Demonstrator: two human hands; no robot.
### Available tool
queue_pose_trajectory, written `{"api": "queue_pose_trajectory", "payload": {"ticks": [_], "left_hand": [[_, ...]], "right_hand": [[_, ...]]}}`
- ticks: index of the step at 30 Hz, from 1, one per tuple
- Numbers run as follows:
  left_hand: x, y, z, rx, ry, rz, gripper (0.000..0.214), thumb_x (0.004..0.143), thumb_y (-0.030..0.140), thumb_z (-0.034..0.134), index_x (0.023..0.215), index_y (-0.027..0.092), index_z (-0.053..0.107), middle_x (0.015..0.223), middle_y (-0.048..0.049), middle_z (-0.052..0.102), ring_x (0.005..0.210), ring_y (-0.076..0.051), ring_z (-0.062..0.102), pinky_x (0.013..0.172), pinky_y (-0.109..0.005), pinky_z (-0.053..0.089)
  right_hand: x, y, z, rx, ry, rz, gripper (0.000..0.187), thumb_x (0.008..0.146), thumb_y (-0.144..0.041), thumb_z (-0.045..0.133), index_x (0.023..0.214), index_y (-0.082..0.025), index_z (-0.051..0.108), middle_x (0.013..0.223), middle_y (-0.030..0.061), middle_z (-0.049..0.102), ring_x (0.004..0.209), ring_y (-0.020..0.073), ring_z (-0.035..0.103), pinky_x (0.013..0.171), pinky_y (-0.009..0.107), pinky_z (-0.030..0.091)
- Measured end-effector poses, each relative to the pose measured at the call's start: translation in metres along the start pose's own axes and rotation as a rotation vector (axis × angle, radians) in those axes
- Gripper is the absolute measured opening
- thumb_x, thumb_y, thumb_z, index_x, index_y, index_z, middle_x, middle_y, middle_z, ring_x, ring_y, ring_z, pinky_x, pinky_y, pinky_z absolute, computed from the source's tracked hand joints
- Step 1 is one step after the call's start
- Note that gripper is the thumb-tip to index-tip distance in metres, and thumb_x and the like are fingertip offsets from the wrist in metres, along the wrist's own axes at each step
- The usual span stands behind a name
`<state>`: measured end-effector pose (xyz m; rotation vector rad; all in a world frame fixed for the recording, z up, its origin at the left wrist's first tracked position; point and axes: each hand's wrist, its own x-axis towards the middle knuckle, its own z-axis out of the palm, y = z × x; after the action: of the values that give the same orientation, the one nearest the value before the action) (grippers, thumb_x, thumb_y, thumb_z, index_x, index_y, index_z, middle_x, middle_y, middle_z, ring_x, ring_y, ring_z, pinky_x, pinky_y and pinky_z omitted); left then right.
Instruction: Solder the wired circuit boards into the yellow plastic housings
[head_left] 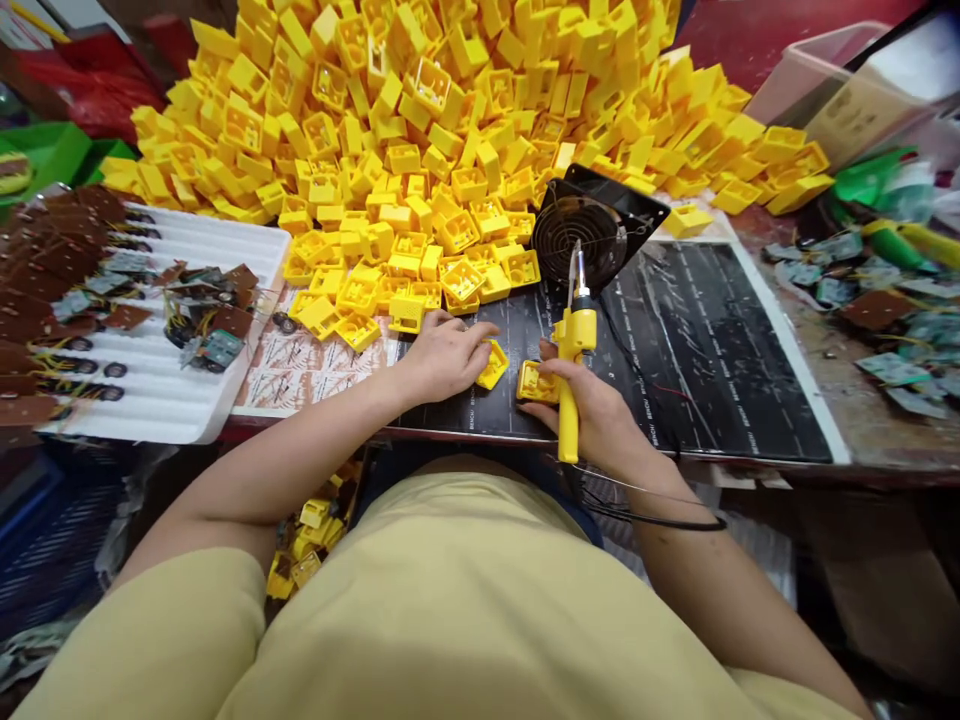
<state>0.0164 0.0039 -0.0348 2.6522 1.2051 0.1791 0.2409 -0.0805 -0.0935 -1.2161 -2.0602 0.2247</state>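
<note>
My left hand (448,352) rests on the black mat (697,350), its fingers curled on a small yellow plastic housing (493,365). My right hand (592,405) is wrapped round the yellow handle of a soldering iron (571,345), whose metal tip points up and away. The same hand's fingertips also touch a second yellow housing (534,382) lying on the mat just left of the handle. The iron's black cord runs back under my right wrist.
A huge heap of yellow housings (450,120) fills the back of the table. A small black fan (592,225) stands behind the iron. A white tray (169,385) with brown circuit boards lies at the left. More boards and green parts (877,300) lie at the right.
</note>
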Motion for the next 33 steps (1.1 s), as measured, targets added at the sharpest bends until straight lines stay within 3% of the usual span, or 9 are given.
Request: {"api": "queue_pose_trajectory", "payload": {"ticks": [3, 6, 10, 12, 15, 18, 22, 27, 33], "left_hand": [[-0.003, -0.005, 0.005, 0.112, 0.016, 0.020, 0.041, 0.097, 0.026, 0.037, 0.123, 0.015, 0.066, 0.106, -0.0144, 0.074, 0.109, -0.029, 0.062, 0.102, -0.050, 0.035], [-0.012, -0.010, -0.003, 0.103, -0.015, 0.032, 0.045, 0.098, 0.030, 0.037, 0.134, 0.015, 0.059, 0.128, -0.0152, 0.067, 0.119, -0.031, 0.058, 0.105, -0.053, 0.034], [-0.018, -0.011, -0.019, 0.066, -0.185, 0.268, 0.062, 0.090, 0.022, 0.045, 0.151, 0.017, 0.036, 0.159, -0.0126, 0.037, 0.144, -0.029, 0.037, 0.113, -0.049, 0.028], [-0.015, -0.007, -0.021, 0.106, -0.260, 0.305, 0.064, 0.086, 0.016, 0.048, 0.149, 0.018, 0.039, 0.156, -0.0120, 0.042, 0.141, -0.028, 0.042, 0.111, -0.048, 0.031], [-0.010, 0.004, -0.012, 0.208, -0.148, 0.160, 0.052, 0.091, 0.029, 0.053, 0.141, 0.016, 0.050, 0.126, -0.0150, 0.068, 0.114, -0.029, 0.063, 0.105, -0.050, 0.035], [-0.015, 0.015, -0.002, 0.260, 0.071, 0.107, 0.067, 0.090, 0.059, 0.052, 0.137, 0.012, 0.055, 0.097, -0.0156, 0.074, 0.099, -0.032, 0.065, 0.102, -0.055, 0.036], [-0.039, 0.001, -0.009, 0.201, 0.259, 0.093, 0.060, 0.095, 0.056, 0.044, 0.135, 0.013, 0.058, 0.099, -0.0140, 0.073, 0.095, -0.029, 0.065, 0.096, -0.050, 0.045], [-0.071, -0.032, -0.018, 0.131, 0.164, 0.104, 0.039, 0.097, 0.035, 0.049, 0.126, 0.012, 0.063, 0.120, -0.0136, 0.068, 0.107, -0.027, 0.064, 0.091, -0.040, 0.053], [-0.075, -0.037, -0.005, 0.118, 0.127, 0.090, 0.041, 0.098, 0.031, 0.051, 0.134, 0.012, 0.055, 0.121, -0.0134, 0.069, 0.103, -0.025, 0.067, 0.089, -0.038, 0.055]], "right_hand": [[0.001, 0.001, 0.003, 0.009, 0.011, -0.039, 0.039, 0.088, -0.029, 0.068, 0.121, -0.023, 0.049, 0.134, 0.0136, 0.061, 0.117, 0.0251, 0.064, 0.093, 0.040, 0.058], [0.002, -0.001, 0.004, 0.019, 0.012, -0.071, 0.038, 0.088, -0.028, 0.068, 0.121, -0.023, 0.049, 0.134, 0.0141, 0.060, 0.114, 0.0245, 0.065, 0.091, 0.039, 0.058], [0.001, -0.004, 0.001, 0.030, 0.024, -0.075, 0.041, 0.087, -0.028, 0.069, 0.122, -0.022, 0.049, 0.134, 0.0153, 0.060, 0.111, 0.0242, 0.067, 0.089, 0.038, 0.059], [0.000, -0.006, 0.000, 0.031, 0.029, -0.067, 0.044, 0.085, -0.028, 0.071, 0.123, -0.022, 0.049, 0.135, 0.0162, 0.059, 0.112, 0.0248, 0.066, 0.089, 0.039, 0.059], [-0.002, -0.009, 0.000, 0.033, 0.033, -0.053, 0.046, 0.084, -0.028, 0.072, 0.124, -0.023, 0.049, 0.137, 0.0158, 0.058, 0.114, 0.0256, 0.065, 0.090, 0.040, 0.059], [-0.002, -0.010, 0.001, 0.032, 0.040, -0.037, 0.048, 0.085, -0.027, 0.071, 0.126, -0.024, 0.048, 0.138, 0.0153, 0.057, 0.119, 0.0258, 0.063, 0.094, 0.041, 0.058], [-0.001, -0.009, 0.000, 0.018, 0.030, -0.028, 0.047, 0.086, -0.029, 0.070, 0.127, -0.023, 0.047, 0.137, 0.0154, 0.058, 0.118, 0.0255, 0.063, 0.093, 0.040, 0.059], [0.009, -0.014, 0.005, -0.014, 0.026, -0.059, 0.055, 0.080, -0.033, 0.077, 0.126, -0.023, 0.049, 0.136, 0.0155, 0.058, 0.120, 0.0302, 0.062, 0.094, 0.048, 0.058], [0.022, -0.015, 0.017, -0.011, -0.029, -0.126, 0.039, 0.084, -0.025, 0.072, 0.119, -0.023, 0.055, 0.127, 0.0122, 0.065, 0.106, 0.0263, 0.068, 0.086, 0.043, 0.060]]}}
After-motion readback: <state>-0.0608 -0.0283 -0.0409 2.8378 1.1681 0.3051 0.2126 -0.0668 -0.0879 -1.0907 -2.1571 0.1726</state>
